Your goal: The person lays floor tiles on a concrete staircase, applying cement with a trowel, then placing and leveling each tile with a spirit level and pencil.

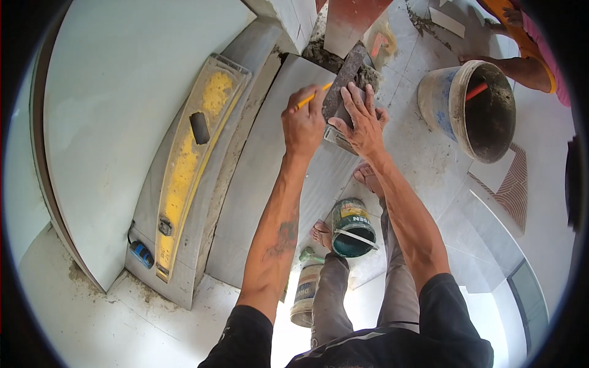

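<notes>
My left hand [303, 122] is closed around a yellow pencil [313, 97], its tip end near a dark grey strip [345, 78]. Spread flat, the fingers of my right hand [363, 119] press on a dark piece beside that strip; the palm hides part of it. Under both hands runs the end of a large grey tile [261, 159]. A ridged light grey piece [337, 140] shows below my right hand. To the left, a long worn yellow spirit level [184, 165] lies on a grey tiled ledge, with a blue tape measure [142, 254] by its lower end.
A big mortar-stained bucket [434, 98] with a red handle inside stands at right. A green bucket [353, 228] and another bucket [305, 294] are near my legs. Another person's arm [518, 72] is at upper right. A reddish board [353, 27] and wet mortar lie ahead.
</notes>
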Demonstrator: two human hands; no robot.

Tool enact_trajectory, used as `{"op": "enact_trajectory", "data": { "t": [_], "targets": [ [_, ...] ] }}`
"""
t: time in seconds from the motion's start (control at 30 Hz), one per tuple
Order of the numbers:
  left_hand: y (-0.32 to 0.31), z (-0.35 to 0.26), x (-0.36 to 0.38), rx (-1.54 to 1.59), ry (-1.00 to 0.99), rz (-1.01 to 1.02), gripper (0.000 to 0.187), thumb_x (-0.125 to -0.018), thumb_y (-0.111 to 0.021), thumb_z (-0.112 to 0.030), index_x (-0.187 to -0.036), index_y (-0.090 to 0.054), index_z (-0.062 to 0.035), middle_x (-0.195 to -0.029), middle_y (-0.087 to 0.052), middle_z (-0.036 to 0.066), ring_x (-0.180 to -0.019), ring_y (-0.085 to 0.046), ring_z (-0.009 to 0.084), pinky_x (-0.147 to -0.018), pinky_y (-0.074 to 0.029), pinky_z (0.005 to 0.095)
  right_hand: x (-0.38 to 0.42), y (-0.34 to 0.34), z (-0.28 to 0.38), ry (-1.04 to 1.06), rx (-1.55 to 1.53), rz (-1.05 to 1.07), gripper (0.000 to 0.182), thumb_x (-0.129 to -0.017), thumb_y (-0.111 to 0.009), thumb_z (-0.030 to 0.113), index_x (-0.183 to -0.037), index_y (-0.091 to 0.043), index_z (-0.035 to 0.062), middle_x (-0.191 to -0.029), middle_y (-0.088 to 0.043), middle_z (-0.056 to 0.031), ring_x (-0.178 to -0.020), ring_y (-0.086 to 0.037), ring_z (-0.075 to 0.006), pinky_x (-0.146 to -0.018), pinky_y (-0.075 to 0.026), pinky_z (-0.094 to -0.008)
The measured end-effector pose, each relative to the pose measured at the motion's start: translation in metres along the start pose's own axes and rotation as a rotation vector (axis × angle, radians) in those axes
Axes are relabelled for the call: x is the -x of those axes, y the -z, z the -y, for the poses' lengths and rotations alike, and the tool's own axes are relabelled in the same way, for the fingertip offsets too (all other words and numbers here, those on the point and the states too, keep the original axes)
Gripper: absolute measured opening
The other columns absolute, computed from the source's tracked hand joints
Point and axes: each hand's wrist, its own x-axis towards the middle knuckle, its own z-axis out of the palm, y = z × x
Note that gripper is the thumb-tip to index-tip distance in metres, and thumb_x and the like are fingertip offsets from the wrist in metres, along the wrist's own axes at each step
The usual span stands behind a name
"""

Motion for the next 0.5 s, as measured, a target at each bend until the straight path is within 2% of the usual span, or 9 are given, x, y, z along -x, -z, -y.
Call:
{"op": "enact_trajectory", "data": {
  "t": [0.07,0.3,0.4,0.47,0.5],
  "targets": [
    [-0.009,0.002,-0.008,0.137,0.074,-0.022,0.021,-0.096,-0.057,-0.019,-0.100,-0.066,-0.0001,-0.099,-0.069,0.012,-0.091,-0.067,0.0270,-0.078,-0.052,0.0340,-0.003,-0.001,0.000,0.004,-0.007,-0.007,0.074,-0.087,-0.054,0.061,-0.146,-0.038,0.0192,-0.154,-0.033,-0.0003,-0.146,-0.018,-0.0283,-0.097,-0.022,-0.0515],
    [-0.010,-0.002,-0.006,0.177,0.091,-0.009,0.021,-0.095,-0.058,-0.018,-0.101,-0.066,0.0006,-0.098,-0.069,0.012,-0.091,-0.067,0.0258,-0.079,-0.052,0.0334,0.000,-0.003,-0.002,0.025,-0.020,-0.041,0.074,-0.086,-0.054,0.062,-0.145,-0.040,0.0198,-0.153,-0.034,-0.0006,-0.145,-0.020,-0.0289,-0.096,-0.023,-0.0510],
    [-0.011,-0.006,-0.011,0.209,0.131,-0.016,0.022,-0.095,-0.057,-0.018,-0.101,-0.066,0.0009,-0.100,-0.069,0.013,-0.092,-0.067,0.0284,-0.079,-0.052,0.0347,-0.003,-0.003,-0.005,0.029,0.009,-0.047,0.074,-0.086,-0.054,0.062,-0.145,-0.040,0.0197,-0.153,-0.035,-0.0008,-0.145,-0.021,-0.0290,-0.096,-0.023,-0.0508],
    [-0.004,-0.010,-0.016,0.108,0.029,0.031,0.022,-0.096,-0.054,-0.020,-0.099,-0.066,-0.0019,-0.098,-0.069,0.013,-0.091,-0.066,0.0328,-0.078,-0.052,0.0362,-0.003,-0.006,-0.001,0.032,0.007,-0.031,0.074,-0.086,-0.054,0.061,-0.145,-0.040,0.0197,-0.153,-0.035,-0.0009,-0.144,-0.021,-0.0290,-0.096,-0.023,-0.0507],
    [0.000,-0.015,-0.021,0.101,0.041,0.030,0.022,-0.096,-0.054,-0.020,-0.099,-0.066,-0.0019,-0.098,-0.069,0.013,-0.091,-0.066,0.0328,-0.078,-0.052,0.0362,-0.003,-0.005,-0.003,0.040,0.017,-0.042,0.074,-0.086,-0.054,0.061,-0.145,-0.040,0.0196,-0.153,-0.036,-0.0010,-0.144,-0.022,-0.0290,-0.096,-0.023,-0.0506]
  ]
}}
